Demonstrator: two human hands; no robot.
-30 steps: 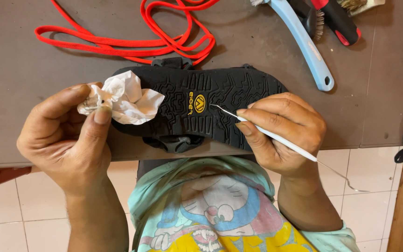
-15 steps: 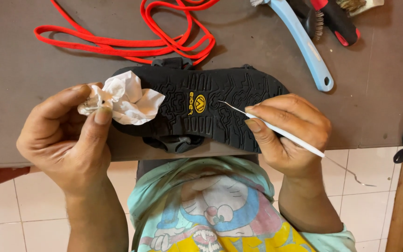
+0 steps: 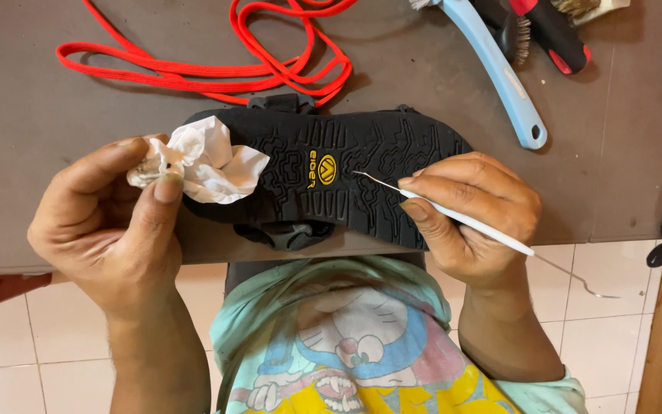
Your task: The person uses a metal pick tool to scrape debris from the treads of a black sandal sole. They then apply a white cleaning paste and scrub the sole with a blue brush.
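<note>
The sandal [image 3: 323, 180] lies sole-up at the table [image 3: 78, 115] edge. The right hand [image 3: 473, 218] has its grip closed on a pick [image 3: 453, 218], tip at the tread; the left hand [image 3: 109, 222] pinches a tissue [image 3: 208, 161]. Best to work the tip shallowly along each groove and wipe it often.

Sandal sole [image 3: 346, 172]: matt black rubber, rough tread. Tissue [image 3: 208, 161]: crumpled white paper. Pick [image 3: 461, 222]: white plastic handle, thin metal tip. Laces [image 3: 208, 61]: red cloth.
</note>
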